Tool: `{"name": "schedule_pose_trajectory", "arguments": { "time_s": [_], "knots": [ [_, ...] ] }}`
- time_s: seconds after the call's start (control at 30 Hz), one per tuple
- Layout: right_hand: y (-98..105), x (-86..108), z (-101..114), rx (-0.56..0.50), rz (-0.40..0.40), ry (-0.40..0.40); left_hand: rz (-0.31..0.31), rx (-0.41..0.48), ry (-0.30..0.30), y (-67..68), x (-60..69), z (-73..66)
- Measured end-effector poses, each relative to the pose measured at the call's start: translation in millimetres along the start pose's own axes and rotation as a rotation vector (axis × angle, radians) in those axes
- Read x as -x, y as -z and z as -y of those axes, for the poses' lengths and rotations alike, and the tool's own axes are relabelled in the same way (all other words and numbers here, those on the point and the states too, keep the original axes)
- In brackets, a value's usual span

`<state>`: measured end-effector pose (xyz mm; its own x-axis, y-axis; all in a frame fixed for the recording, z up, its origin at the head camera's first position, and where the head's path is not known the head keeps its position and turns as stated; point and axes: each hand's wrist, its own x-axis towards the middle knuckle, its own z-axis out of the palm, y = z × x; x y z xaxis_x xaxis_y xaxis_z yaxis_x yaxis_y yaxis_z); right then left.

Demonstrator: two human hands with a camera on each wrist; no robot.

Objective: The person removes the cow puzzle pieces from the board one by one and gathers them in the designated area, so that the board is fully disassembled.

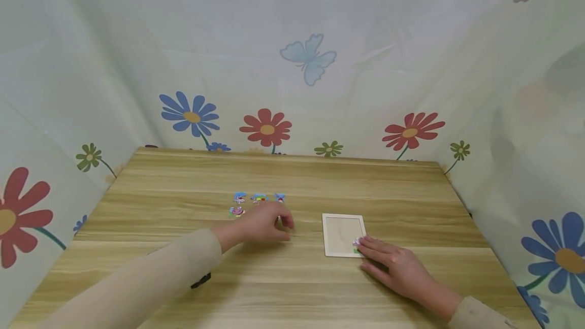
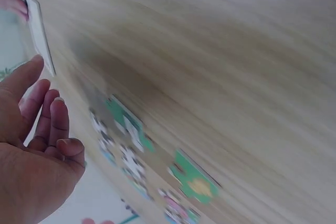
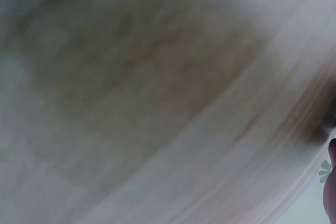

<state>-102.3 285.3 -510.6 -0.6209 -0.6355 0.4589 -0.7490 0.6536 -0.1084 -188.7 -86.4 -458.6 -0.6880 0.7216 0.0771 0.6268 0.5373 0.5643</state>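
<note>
My right hand [image 1: 399,270] lies at the lower right corner of a white-rimmed puzzle tray [image 1: 325,237]. Its fairly straight fingers touch a small green-and-white puzzle piece [image 1: 356,251] in that corner and partly cover it. My left hand [image 1: 262,222] hovers over the table, just left of the tray, with loosely bent fingers and nothing in them. Behind and below it are several jigsaw pieces, among them a green-and-yellow piece [image 2: 197,179] and a green-and-white piece [image 2: 128,124]. The right wrist view is blurred and shows only a bit of the hand.
Blue-topped pieces [image 1: 260,198] and a pink-figured piece [image 1: 236,211] lie spaced out in the middle left of the wooden table [image 1: 292,298]. A black object [image 1: 201,281] shows beneath the left sleeve. Flower-printed cloth [image 1: 228,39] stands around the table's back and sides.
</note>
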Motion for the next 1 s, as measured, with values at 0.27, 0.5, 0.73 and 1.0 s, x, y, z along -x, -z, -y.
{"name": "schedule_pose_trajectory", "arguments": {
  "time_s": [0.27, 0.5, 0.73, 1.0],
  "knots": [
    [0.3, 0.7, 1.3, -0.013, -0.018, 0.017, 0.035, 0.056, -0.04, -24.7, -28.8, -27.2],
    [1.7, 1.3, 1.9, -0.011, 0.001, -0.005, 0.03, 0.053, -0.055, -39.6, -45.9, -42.3],
    [3.2, 0.2, 0.0, 0.003, 0.005, -0.013, 0.061, 0.065, -0.017, -45.6, -56.7, -48.7],
    [5.5, -2.9, -7.6, 0.02, 0.064, -0.088, 0.067, 0.056, 0.004, -51.8, -66.7, -53.5]
  ]
}}
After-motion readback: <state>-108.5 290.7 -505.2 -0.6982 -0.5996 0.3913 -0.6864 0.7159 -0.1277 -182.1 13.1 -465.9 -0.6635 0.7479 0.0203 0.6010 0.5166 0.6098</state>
